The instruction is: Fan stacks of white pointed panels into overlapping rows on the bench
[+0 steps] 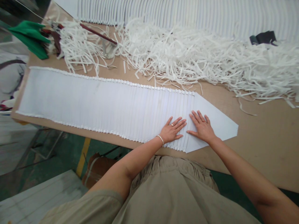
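Note:
A long white panel lies flat across the brown table, with narrow strips running across it and small knobbly ends along both long edges. Its right end is a smooth, tapered white sheet. My left hand rests on the strips near that end, fingers spread and palm down. Just to the right, my right hand lies flat where the strips meet the smooth sheet, its fingers also apart. Neither hand grips anything. The fingertips of the two hands point toward each other, a small gap between them.
Behind the panel spreads a tangled heap of white strips, with a larger ribbed white sheet beyond. A black piece lies on the heap. Green fabric and a dark red rod are at the table's far left.

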The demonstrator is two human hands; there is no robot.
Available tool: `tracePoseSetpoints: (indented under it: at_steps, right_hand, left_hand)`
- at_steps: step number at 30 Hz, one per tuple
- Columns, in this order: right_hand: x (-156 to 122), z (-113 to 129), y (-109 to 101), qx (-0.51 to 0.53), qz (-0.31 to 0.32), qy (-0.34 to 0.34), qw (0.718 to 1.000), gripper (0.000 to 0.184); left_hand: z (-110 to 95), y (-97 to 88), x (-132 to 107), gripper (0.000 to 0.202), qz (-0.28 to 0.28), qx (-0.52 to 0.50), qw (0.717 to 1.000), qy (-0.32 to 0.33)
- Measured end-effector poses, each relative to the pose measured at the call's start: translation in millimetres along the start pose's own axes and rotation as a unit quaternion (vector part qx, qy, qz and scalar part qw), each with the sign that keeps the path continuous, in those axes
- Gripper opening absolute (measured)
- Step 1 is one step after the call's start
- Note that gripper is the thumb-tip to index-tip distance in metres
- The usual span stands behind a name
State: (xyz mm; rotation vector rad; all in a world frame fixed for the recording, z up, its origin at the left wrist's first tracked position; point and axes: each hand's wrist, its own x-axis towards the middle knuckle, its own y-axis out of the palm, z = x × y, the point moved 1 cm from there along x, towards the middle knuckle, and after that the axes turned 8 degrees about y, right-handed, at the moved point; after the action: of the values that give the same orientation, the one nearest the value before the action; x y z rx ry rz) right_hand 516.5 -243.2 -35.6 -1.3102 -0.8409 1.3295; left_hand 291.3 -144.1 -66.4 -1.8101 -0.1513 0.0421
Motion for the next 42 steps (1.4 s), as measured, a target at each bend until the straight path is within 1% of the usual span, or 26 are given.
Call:
tracePoseSetpoints:
  at_steps: [4, 8, 11, 16, 18, 20, 22, 23, 24, 25, 27, 29, 30, 32, 34, 36, 38, 40, 42]
  right_hand:
    - [-3.9, -7.5, -4.2, -0.001, 0.0, 0.006, 1.0, 0.1]
    - [-8.2, -21.6, -4.8, -0.008, 0.022, 0.015, 1.0, 0.102]
    - [-8.9, -27.0, -4.0, -0.012, 0.034, 0.012, 0.999, 0.102]
    - [-11.0, -32.6, -5.1, -0.012, 0.034, -0.006, 0.999, 0.102]
    - [-11.3, -34.8, -6.2, -0.002, 0.014, 0.011, 1.0, 0.097]
    - [-8.1, -32.5, -7.8, 0.013, -0.026, 0.054, 0.998, 0.087]
    - [-0.1, -21.1, -9.5, 0.026, -0.069, 0.096, 0.993, 0.077]
    - [5.7, -11.2, -10.3, 0.029, -0.084, 0.104, 0.991, 0.074]
    - [12.3, 1.1, -10.9, 0.031, -0.094, 0.1, 0.99, 0.073]
    - [19.2, 14.9, -11.1, 0.03, -0.099, 0.086, 0.991, 0.073]
    - [31.3, 42.1, -9.3, 0.024, -0.096, 0.038, 0.994, 0.075]
    - [37.5, 61.7, -2.9, 0.015, -0.085, -0.006, 0.996, 0.076]
    - [37.9, 67.0, 1.9, 0.01, -0.077, -0.02, 0.997, 0.076]
    - [35.0, 69.8, 12.2, 0.002, -0.063, -0.034, 0.997, 0.075]
    - [30.8, 67.8, 18.9, -0.003, -0.052, -0.032, 0.998, 0.073]
    - [29.1, 68.2, 18.6, -0.003, -0.05, -0.027, 0.998, 0.073]
    - [31.0, 73.7, 13.1, 0.0, -0.057, -0.028, 0.998, 0.074]
    - [34.5, 81.3, 8.2, 0.003, -0.064, -0.039, 0.997, 0.075]
    - [36.7, 85.9, 8.6, 0.004, -0.066, -0.053, 0.996, 0.075]
  left_hand:
    - [-3.9, -2.2, 2.1, 0.077, 0.006, -0.007, 1.0, 0.008]
    - [-5.0, -0.8, 2.3, 0.075, 0.021, -0.013, 0.999, 0.029]
    - [-5.4, 1.6, 3.1, 0.075, 0.024, -0.017, 0.999, 0.028]
    - [-8.5, 1.4, 6.6, 0.075, 0.022, -0.018, 0.999, 0.026]
    - [-2.2, -1.7, -1.0, 0.073, 0.013, -0.021, 1.0, 0.016]
    - [12.9, -6.6, -20.3, 0.071, 0.002, -0.022, 0.999, -0.028]
    - [34.0, -12.8, -49.5, 0.068, -0.009, -0.018, 0.994, -0.105]
    - [44.8, -15.8, -65.2, 0.066, -0.014, -0.014, 0.989, -0.146]
    - [54.3, -18.4, -79.9, 0.066, -0.018, -0.009, 0.984, -0.178]
    - [62.0, -20.1, -92.3, 0.066, -0.019, -0.006, 0.98, -0.198]
    - [70.5, -19.9, -108.1, 0.067, -0.017, -0.001, 0.978, -0.207]
    - [71.9, -14.7, -112.7, 0.068, -0.012, -0.002, 0.982, -0.191]
    - [71.4, -11.0, -112.4, 0.069, -0.011, -0.003, 0.983, -0.184]
    - [70.5, -3.8, -110.4, 0.069, -0.01, -0.004, 0.984, -0.18]
    - [70.7, 0.3, -109.6, 0.069, -0.011, -0.006, 0.984, -0.18]
    - [71.2, 0.1, -110.9, 0.069, -0.014, -0.009, 0.984, -0.178]
    - [70.8, -2.9, -112.8, 0.07, -0.02, -0.008, 0.984, -0.178]
    - [69.0, -5.6, -113.7, 0.07, -0.026, -0.004, 0.984, -0.175]
    - [66.2, -6.1, -113.0, 0.071, -0.027, 0.001, 0.986, -0.165]
